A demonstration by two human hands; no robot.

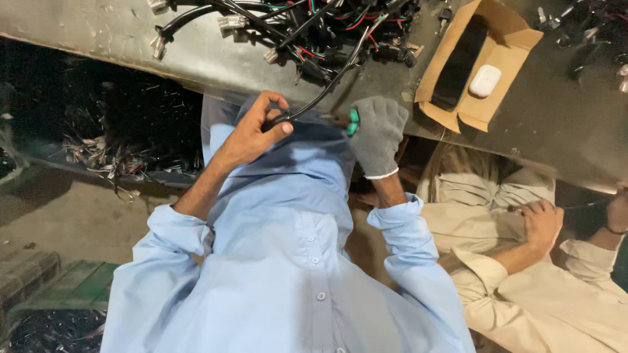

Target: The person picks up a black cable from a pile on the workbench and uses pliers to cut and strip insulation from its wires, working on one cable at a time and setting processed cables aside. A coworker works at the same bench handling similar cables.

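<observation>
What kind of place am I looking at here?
Probably a small wiring or cable assembly workshop. A pile of black and red wire harnesses lies on the worn grey workbench, cut wire scraps litter the floor, and a co-worker handles wire alongside.

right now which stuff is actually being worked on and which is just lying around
In hand:
- black cable, pinched by left hand
- green-handled tool, gripped by gloved right hand

Lying about:
- wire bundle
- cardboard box with a white case
- wire scraps
- co-worker's hand

open brown cardboard box (504, 49) on table, perhaps shallow
</observation>
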